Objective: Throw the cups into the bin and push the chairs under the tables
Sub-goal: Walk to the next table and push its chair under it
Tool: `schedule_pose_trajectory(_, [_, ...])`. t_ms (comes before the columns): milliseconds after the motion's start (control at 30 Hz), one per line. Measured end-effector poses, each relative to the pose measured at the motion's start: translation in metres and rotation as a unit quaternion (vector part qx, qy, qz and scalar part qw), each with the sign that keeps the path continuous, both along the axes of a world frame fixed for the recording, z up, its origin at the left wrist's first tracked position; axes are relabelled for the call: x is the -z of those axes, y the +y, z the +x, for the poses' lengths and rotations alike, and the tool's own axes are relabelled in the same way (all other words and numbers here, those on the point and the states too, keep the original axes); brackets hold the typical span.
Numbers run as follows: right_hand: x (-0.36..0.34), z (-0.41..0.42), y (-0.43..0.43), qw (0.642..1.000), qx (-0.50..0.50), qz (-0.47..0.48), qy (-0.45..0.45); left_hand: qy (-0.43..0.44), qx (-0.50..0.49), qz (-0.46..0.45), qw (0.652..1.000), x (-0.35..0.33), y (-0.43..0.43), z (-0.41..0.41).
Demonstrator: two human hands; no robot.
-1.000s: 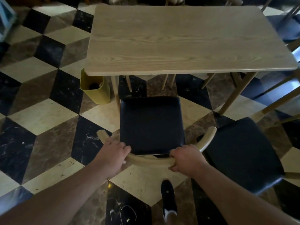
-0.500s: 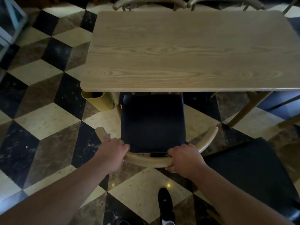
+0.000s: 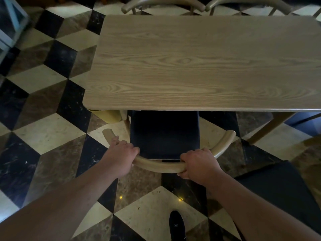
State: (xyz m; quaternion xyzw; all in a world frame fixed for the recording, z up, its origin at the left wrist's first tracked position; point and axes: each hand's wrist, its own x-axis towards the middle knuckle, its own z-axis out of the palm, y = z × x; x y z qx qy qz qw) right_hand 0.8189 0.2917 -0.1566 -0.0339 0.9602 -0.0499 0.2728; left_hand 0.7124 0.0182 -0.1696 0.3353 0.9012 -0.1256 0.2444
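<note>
A wooden chair with a black seat [image 3: 164,133] and a curved backrest stands at the near edge of the light wooden table [image 3: 199,66]. The front of its seat is hidden under the tabletop. My left hand [image 3: 119,155] grips the left part of the backrest rail. My right hand [image 3: 198,163] grips the rail right of its middle. A yellow bin [image 3: 108,115] stands on the floor under the table's near left corner, mostly hidden by the tabletop. No cups are in view.
A second black-seated chair [image 3: 284,192] stands at my right, away from the table. Two more chair backs [image 3: 163,4] show at the table's far side. The floor has a checkered marble pattern. My shoe [image 3: 177,225] is at the bottom.
The chair has slid forward, so more of its seat lies under the tabletop. I have stepped closer to the table, and the bin is now mostly hidden.
</note>
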Motion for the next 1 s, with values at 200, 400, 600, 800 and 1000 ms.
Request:
schedule_pose_trajectory(200, [0.001,-0.02,0.007,1.0,0.0,0.003,0.004,-0.007,-0.008,0.012,1.0,0.002,0.006,-0.021])
schedule_pose_trajectory(400, [0.002,-0.04,0.012,1.0,-0.008,0.017,0.002,-0.014,-0.005,-0.002,1.0,0.002,0.013,-0.041])
schedule_pose_trajectory(600, [0.004,-0.044,0.012,0.999,-0.029,0.026,-0.005,-0.014,0.009,0.014,1.0,0.004,0.008,-0.044])
schedule_pose_trajectory(800, [0.003,-0.046,0.01,0.999,-0.031,0.037,-0.016,-0.016,0.005,0.053,0.998,0.011,0.002,-0.045])
schedule_pose_trajectory(1000, [-0.007,-0.031,-0.002,0.999,0.026,0.037,0.013,0.021,-0.028,0.058,0.998,-0.007,0.011,-0.021])
